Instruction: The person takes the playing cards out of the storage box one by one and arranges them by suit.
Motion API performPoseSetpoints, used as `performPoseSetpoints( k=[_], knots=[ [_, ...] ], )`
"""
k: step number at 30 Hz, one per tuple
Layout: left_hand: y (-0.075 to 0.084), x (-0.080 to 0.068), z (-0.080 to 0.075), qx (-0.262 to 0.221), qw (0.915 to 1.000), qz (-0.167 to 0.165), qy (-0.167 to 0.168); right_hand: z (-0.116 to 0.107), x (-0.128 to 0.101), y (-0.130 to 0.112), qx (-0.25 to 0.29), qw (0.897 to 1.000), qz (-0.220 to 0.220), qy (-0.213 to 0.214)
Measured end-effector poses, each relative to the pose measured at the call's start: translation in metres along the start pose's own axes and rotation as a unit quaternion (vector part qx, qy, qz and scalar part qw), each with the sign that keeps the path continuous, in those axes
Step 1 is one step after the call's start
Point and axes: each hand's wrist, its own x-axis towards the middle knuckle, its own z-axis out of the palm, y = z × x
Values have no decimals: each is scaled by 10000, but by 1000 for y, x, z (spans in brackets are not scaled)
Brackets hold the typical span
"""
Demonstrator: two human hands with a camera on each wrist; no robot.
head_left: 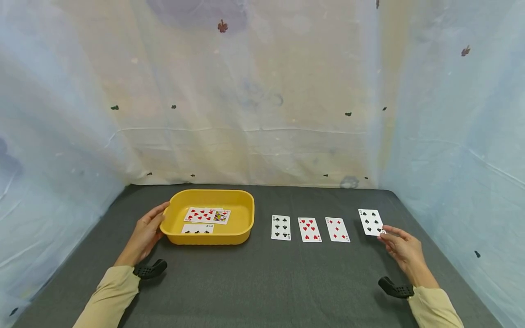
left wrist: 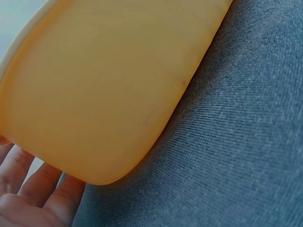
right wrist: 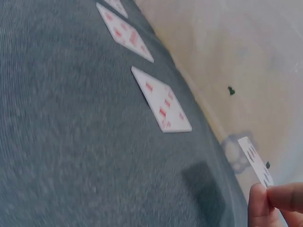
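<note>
Our right hand (head_left: 404,249) pinches a spade card (head_left: 370,222) by its near corner, lifted off the grey cloth (head_left: 262,282), right of three face-up cards. Our left hand (head_left: 144,234), fingers straight, rests against the yellow tray (head_left: 246,214) farther left.

The worktop (head_left: 262,282) was covered in dark grey woven cloth, matt, with a fine ribbed weave. The yellow tray (head_left: 207,239) looked like smooth plastic with a dull sheen, and the playing cards (head_left: 371,222) were thin, smooth card with a slight gloss. The backdrop (head_left: 262,91) was thin, creased, matt sheeting.
</note>
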Motion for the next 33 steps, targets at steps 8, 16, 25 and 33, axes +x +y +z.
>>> performPoseSetpoints(
  k=[8, 16, 25, 33],
  knots=[
    [-2, 0, 0, -14, 10000, 59, -17, -5, 10, 8, -359, 9993, 27, -61],
    [-2, -1, 0, -73, 10000, 61, -24, -1, 13, 9, -1005, 9948, 11, 184],
    [-3, 0, 1, -130, 9999, 50, -31, 4, 8, 7, -1404, 9896, -173, 257],
    [-3, 0, 1, -14, 10000, 41, 80, 0, 10, 8, -2125, 9756, -447, 317]
  ],
)
